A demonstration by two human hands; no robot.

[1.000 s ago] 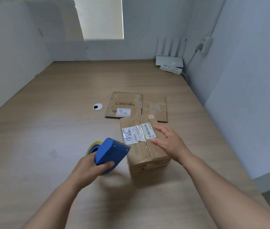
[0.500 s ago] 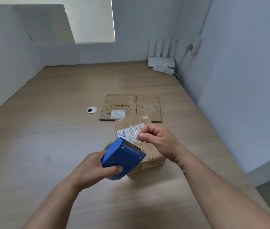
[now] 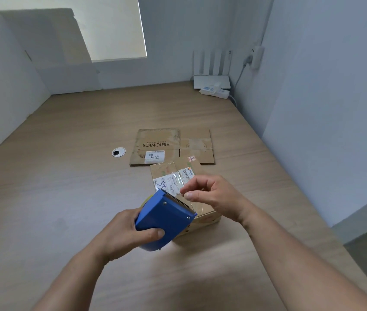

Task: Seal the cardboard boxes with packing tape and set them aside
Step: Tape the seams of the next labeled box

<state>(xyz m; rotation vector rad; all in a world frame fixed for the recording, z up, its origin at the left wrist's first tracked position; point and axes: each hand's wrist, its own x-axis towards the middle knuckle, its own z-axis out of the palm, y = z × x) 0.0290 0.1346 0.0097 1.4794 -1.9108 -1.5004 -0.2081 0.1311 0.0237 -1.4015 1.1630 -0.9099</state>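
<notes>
The left hand (image 3: 119, 234) grips a blue tape dispenser (image 3: 165, 217), its fingers (image 3: 153, 233) clenched round the body, and holds it up off the worktop (image 3: 65, 176) with the toothed blade facing away. The right hand (image 3: 216, 196) sits just at 2 o'clock of the dispenser. Its thumb and forefinger are pinched together right at the blade, on what looks like the tape end (image 3: 182, 197), where a glint of clear film shows. The other fingers are loosely curled above.

Under both hands the cardboard box (image 3: 169, 173) stands on the worktop, flaps down. White shipping labels and a shiny strip of older tape run across its top, and the dispenser hides its near left corner.

At 12 o'clock of the box, touching or very nearly so, lies a flattened carton (image 3: 155, 142) printed SIBIONICS. A second flattened piece (image 3: 197, 144) lies just at its 3 o'clock side. A round cable grommet (image 3: 118, 152) is set into the worktop at 10 o'clock of the box. Well away in the far corner, at 1 o'clock, a white router (image 3: 211, 80) stands against the wall, with a power strip (image 3: 215, 93) just in front of it.
</notes>
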